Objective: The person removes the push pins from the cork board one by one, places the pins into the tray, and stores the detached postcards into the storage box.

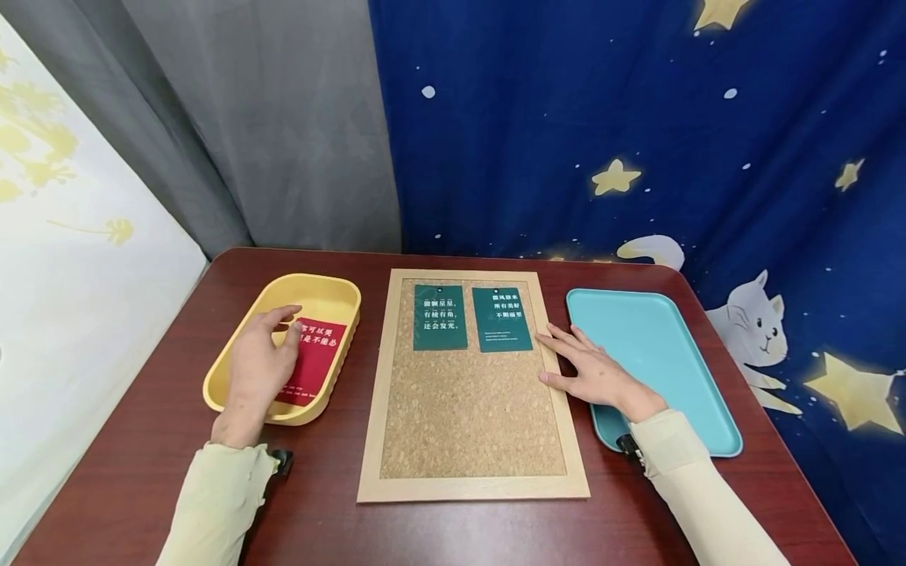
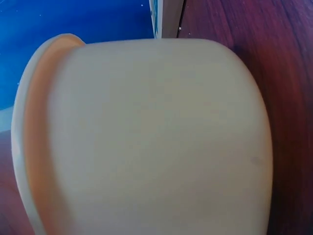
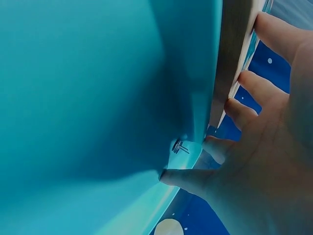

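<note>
While both forearms in pale sleeves stretch forward over the dark red table (image 1: 141,440), the left hand (image 1: 256,369) hangs over the yellow tray (image 1: 322,292) at the left, palm down, wrist just past the tray's near rim. Its fingers (image 1: 283,316) are loosely bent and a little apart, and the thumb tip sits on the red card (image 1: 316,363) lying flat in the tray; whether the fingers actually pinch the card cannot be told from here. Over on the right, the right hand (image 1: 594,373) lies flat and palm down, fingers (image 1: 562,339) straight and spread, their tips resting on the right wooden edge of the cork board (image 1: 463,409) in the middle of the table. The heel of that hand sits over the near left corner of the teal tray (image 1: 665,346), which lies just beside the board. Two green cards, left green card (image 1: 440,317) and right green card (image 1: 502,318), sit side by side at the top of the cork. The left wrist view shows only the yellow tray's outer wall, close up.
</note>
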Demonstrator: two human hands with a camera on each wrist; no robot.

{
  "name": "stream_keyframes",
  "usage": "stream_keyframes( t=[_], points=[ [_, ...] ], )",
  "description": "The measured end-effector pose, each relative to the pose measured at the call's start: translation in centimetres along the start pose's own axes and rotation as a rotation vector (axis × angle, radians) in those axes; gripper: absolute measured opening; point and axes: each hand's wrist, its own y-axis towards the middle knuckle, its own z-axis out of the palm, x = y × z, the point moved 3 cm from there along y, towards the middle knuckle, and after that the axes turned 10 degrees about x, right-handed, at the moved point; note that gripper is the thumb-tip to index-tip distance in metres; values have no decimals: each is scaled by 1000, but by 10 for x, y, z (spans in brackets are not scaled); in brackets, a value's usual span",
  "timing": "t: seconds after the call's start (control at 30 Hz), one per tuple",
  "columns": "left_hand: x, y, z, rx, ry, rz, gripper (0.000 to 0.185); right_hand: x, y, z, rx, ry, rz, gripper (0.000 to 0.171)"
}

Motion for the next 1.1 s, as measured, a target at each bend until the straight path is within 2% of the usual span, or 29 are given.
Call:
stream_keyframes(
  t=[0.37,0.57,0.73,1.1],
  points=[
    [-18,-3,2,-72,-35,101,37,1,0,-1,-9,-12,3,72],
    [-35,-5,9,-105,-55,201,31,1,1,-2,-7,-14,7,72],
    [-50,-8,15,-79,-68,250,28,3,1,-6,-2,-1,8,72],
    [-78,-12,37,6,-67,287,29,9,4,-13,-9,-11,4,62]
  ],
)
